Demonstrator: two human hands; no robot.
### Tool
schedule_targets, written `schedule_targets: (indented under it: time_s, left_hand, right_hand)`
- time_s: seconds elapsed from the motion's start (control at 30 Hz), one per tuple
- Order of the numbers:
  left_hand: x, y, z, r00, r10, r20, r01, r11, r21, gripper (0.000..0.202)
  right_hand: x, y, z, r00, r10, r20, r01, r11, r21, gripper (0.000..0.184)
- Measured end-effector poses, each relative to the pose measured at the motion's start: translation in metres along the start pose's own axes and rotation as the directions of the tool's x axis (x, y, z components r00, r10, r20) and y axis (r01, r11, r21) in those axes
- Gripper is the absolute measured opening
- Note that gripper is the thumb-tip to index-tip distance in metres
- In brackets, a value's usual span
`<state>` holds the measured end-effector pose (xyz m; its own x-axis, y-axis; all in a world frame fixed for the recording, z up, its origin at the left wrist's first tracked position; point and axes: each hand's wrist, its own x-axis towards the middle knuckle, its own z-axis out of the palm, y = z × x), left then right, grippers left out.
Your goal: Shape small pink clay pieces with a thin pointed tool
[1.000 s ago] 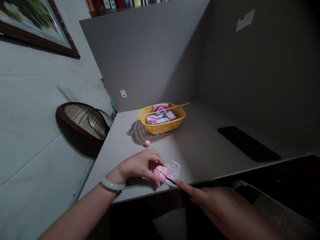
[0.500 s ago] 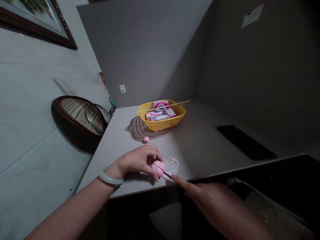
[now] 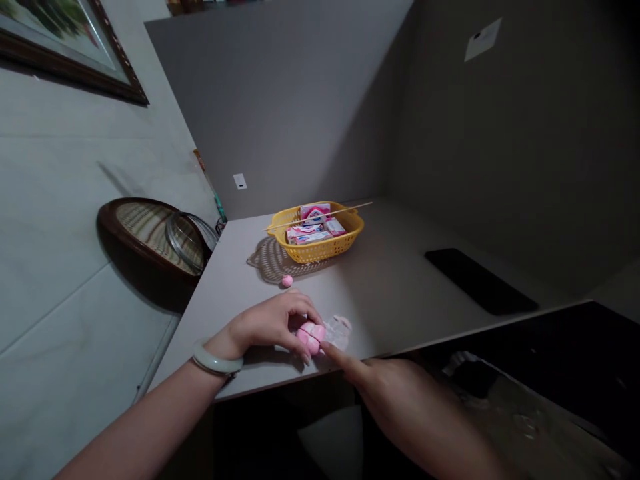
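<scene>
A rounded pink lump [image 3: 310, 337] that looks like modelling clay, with whitish patches, rests near the table's front edge. My left hand [image 3: 275, 320] is closed on it from the left, thumb in front and fingers behind. A dark line crosses the lump, where a thin dark tool lies in or against it. My right hand [image 3: 385, 387] grips that tool from the right, its index finger stretched along it to the lump; the tool's handle is hidden. Crumpled clear film [image 3: 341, 331] with pink bits lies just right of the lump. Beyond my left hand sits a small pink ball [image 3: 287, 281].
Farther back on the pale table [image 3: 225, 280] stands a yellow basket [image 3: 325, 252] holding several pink-and-white boxes [image 3: 316, 212], a thin stick [image 3: 361, 207] across its rim. A flat black object [image 3: 480, 280] lies at the right. A brown-rimmed round tray [image 3: 113, 260] leans by the left wall.
My right hand has slid toward the lump, and the dark tool that showed between finger and lump is now almost hidden. My left hand keeps its hold. The view has shifted slightly.
</scene>
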<state>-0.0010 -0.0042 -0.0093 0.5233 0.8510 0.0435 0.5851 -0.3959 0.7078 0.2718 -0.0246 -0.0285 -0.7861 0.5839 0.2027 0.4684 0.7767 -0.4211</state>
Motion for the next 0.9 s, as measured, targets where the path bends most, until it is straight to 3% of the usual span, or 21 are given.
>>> schedule_targets:
  time_s: [0.1,0.27,0.47,0.67,0.9]
  left_hand:
    - [-0.001,0.000,0.000,1.000,-0.009,0.003,0.009,1.000,0.004,0.051]
    - [0.000,0.002,-0.001,1.000,-0.014,0.026,0.014,1.000,0.010,0.054]
    - [-0.001,0.000,0.000,1.000,-0.002,-0.005,0.002,1.000,0.016,0.052]
    - [0.000,0.003,0.000,1.000,-0.008,0.022,0.007,1.000,0.023,0.052]
    - [0.001,0.003,0.001,1.000,0.005,0.005,-0.005,1.000,0.024,0.051]
  right_hand:
    - [0.005,-0.002,-0.006,0.999,0.000,0.055,-0.003,0.998,0.055,0.073]
    - [-0.011,0.012,-0.011,0.990,0.025,0.140,-0.023,1.000,-0.012,0.089]
    - [0.006,-0.003,0.004,1.000,0.014,0.020,-0.013,1.000,-0.024,0.072]
    - [-0.012,0.012,-0.007,0.996,0.017,0.086,-0.018,1.000,0.010,0.084]
    - [0.005,-0.005,-0.004,1.000,0.003,0.025,-0.004,1.000,0.016,0.072]
